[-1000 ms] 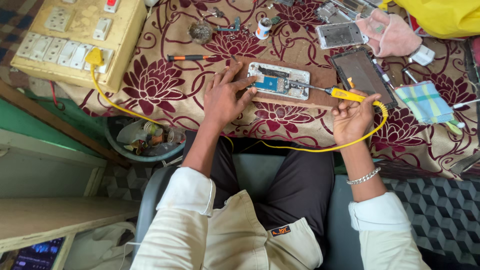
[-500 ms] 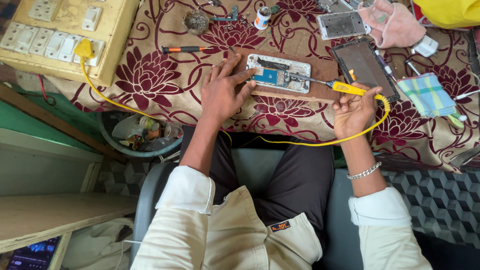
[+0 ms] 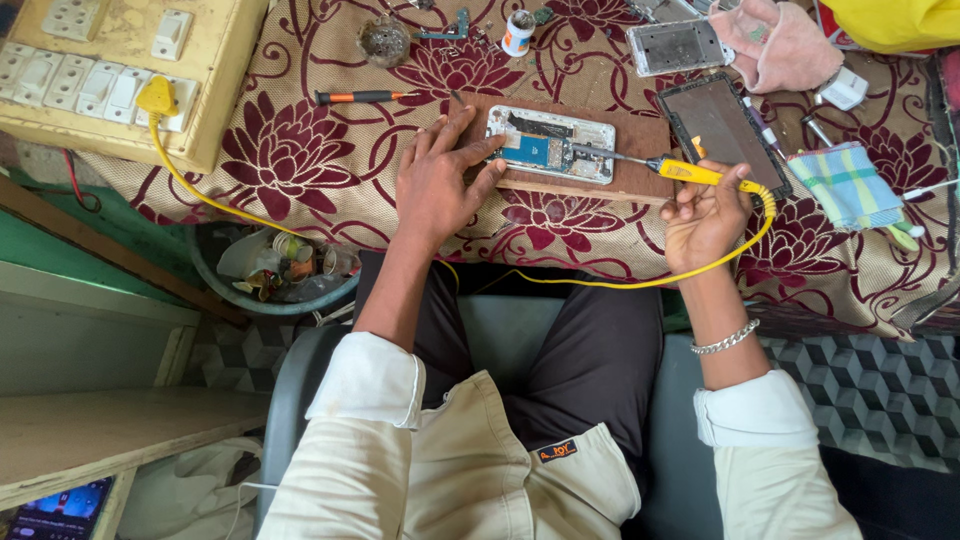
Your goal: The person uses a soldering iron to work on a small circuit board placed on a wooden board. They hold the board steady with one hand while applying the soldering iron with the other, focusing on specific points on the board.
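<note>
An opened phone [image 3: 552, 143] lies on a brown wooden board [image 3: 640, 135], its blue circuit board showing. My left hand [image 3: 440, 178] rests flat on the cloth, fingertips pressing the phone's left end. In my right hand [image 3: 705, 215] I grip a yellow-handled soldering iron [image 3: 690, 172]; its metal tip reaches left over the phone's right part. A yellow cord [image 3: 610, 282] runs from the iron across my lap to a yellow plug [image 3: 157, 97] in the switchboard.
A cream switchboard [image 3: 120, 70] sits at the back left. An orange-and-black screwdriver [image 3: 360, 97], a dark phone screen [image 3: 722, 128], a phone frame [image 3: 680, 46], a checked cloth [image 3: 850, 185] and another person's hand [image 3: 785, 45] surround the board. A waste bin [image 3: 275, 270] stands below the table edge.
My right hand has moved the iron's tip left onto the phone. The view has shifted so the table sits lower and closer in the frame. My left hand stays on the phone.
</note>
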